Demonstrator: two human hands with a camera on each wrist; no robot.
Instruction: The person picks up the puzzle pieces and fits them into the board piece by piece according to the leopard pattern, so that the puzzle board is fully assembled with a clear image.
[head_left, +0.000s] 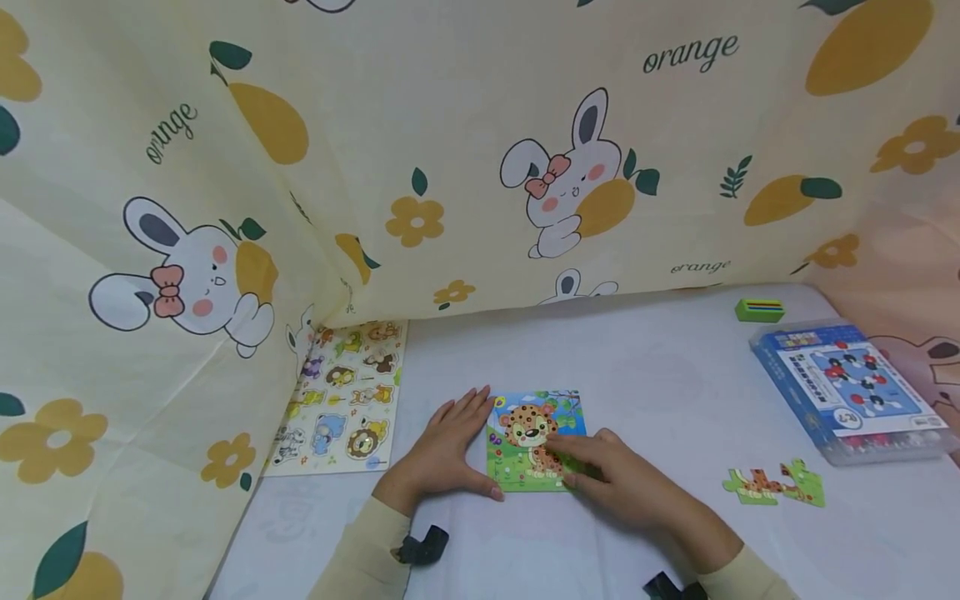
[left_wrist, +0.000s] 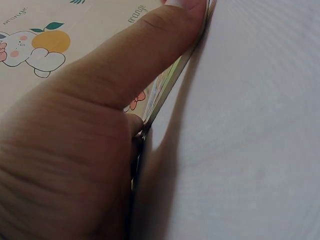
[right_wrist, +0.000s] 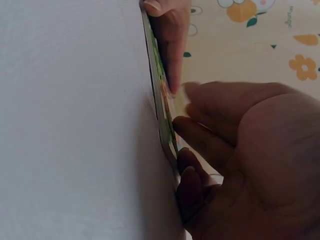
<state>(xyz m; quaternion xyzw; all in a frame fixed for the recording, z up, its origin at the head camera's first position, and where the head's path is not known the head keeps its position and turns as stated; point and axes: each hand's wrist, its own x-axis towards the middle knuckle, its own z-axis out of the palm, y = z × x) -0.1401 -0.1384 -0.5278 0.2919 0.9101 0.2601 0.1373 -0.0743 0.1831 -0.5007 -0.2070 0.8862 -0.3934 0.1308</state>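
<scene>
A square leopard picture puzzle (head_left: 525,475) lies flat on the white table. My left hand (head_left: 450,454) rests along its left side, thumb spread toward the lower left corner and the other fingers stretched out at the upper left. From the right, my right hand (head_left: 633,483) touches the puzzle's face and lower right edge with its fingertips. The right wrist view shows the puzzle edge-on as a thin board (right_wrist: 159,95) beside the right hand (right_wrist: 250,145). In the left wrist view the left hand (left_wrist: 90,115) hides most of the puzzle.
Loose jigsaw pieces (head_left: 804,483) lie on the right. Beyond them stand a blue boxed set (head_left: 847,387) and a small green block with coloured stripes (head_left: 760,311). An animal sticker sheet (head_left: 352,454) lies at left, partly under the hanging patterned cloth (head_left: 465,108).
</scene>
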